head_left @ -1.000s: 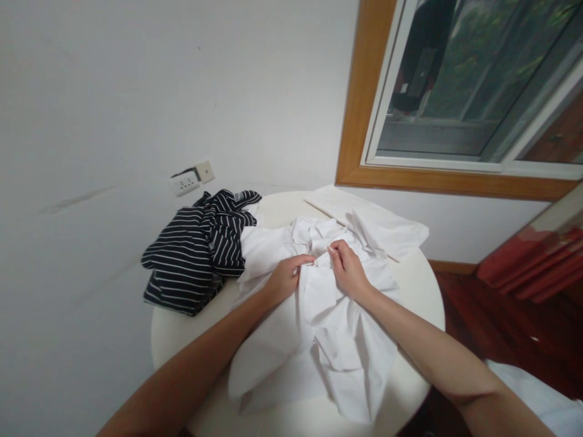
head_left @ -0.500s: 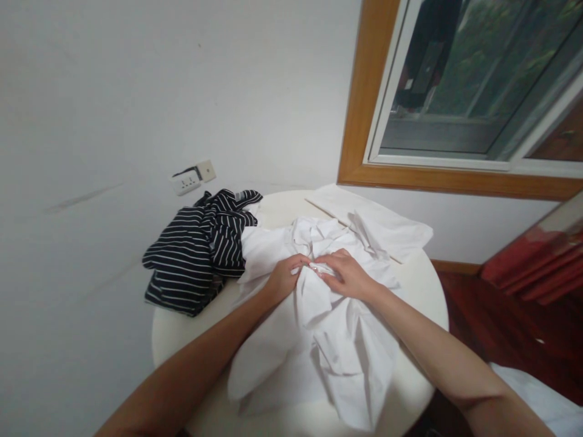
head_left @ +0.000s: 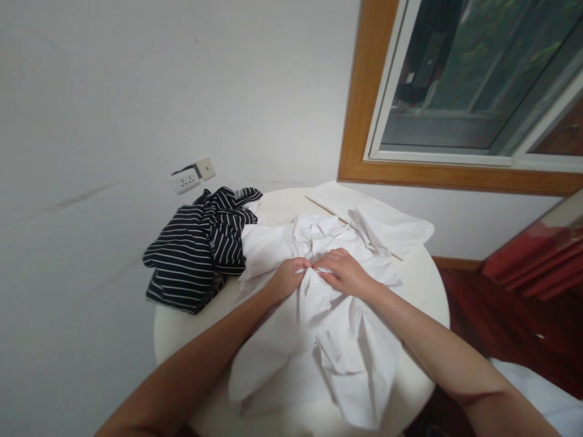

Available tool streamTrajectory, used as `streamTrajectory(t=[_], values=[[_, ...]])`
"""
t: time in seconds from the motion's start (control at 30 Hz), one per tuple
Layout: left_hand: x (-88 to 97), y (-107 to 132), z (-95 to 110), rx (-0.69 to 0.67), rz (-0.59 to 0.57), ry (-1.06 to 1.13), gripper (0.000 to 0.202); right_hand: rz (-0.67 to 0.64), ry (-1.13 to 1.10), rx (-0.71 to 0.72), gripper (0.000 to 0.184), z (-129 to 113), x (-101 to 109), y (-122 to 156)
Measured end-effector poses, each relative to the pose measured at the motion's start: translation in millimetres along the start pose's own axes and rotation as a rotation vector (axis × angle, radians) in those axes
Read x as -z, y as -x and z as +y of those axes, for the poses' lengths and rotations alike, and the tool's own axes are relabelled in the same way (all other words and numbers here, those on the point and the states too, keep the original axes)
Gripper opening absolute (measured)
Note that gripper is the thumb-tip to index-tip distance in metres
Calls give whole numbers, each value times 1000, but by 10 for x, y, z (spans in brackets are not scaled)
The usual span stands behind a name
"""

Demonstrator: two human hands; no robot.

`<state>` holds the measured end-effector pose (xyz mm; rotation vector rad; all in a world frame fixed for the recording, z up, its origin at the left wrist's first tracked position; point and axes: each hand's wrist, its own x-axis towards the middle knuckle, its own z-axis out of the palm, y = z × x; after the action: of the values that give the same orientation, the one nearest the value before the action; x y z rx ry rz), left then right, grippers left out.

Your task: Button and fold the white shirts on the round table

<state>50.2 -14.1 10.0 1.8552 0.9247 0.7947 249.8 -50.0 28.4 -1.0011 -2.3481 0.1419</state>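
Both of your hands are pinching the white shirt at 1 spot. Your left hand and your right hand are closed on the cloth, with their fingertips touching each other. There may be something tiny between them, but it is too small to tell.

The white shirt lies in a crumpled heap across the middle of the round worktop. Its lower part hangs over the near edge, close to you. It looks thin, smooth and full of soft folds.

A small fiddly job like this needs a light, steady pinch. The cloth bunches up easily, so I think it helps to keep it flat under your fingers.

At the left edge sits a striped shirt, black with thin white lines, in a floppy pile. It touches the white shirt. At the far edge lies a flat white cloth.
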Motion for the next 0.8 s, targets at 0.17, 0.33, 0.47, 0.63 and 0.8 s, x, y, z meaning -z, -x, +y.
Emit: streamTrajectory(t=[0.17,0.33,0.47,0.63,0.8], values=[[2,12,20,-9,4,-30,19,67,-4,-40,14,-29,7,-12],[-4,13,52,-15,8,-19,21,121,-29,-15,9,19,-28,-7],[-7,19,66,-30,-1,4,20,132,-74,-26,7,24,-56,-3],[28,-2,51,23,13,60,20,220,-326,-124,2,-5,-39,-30],[131,-51,13,28,123,90,21,401,-478,-245,13,76,-22,-61]])
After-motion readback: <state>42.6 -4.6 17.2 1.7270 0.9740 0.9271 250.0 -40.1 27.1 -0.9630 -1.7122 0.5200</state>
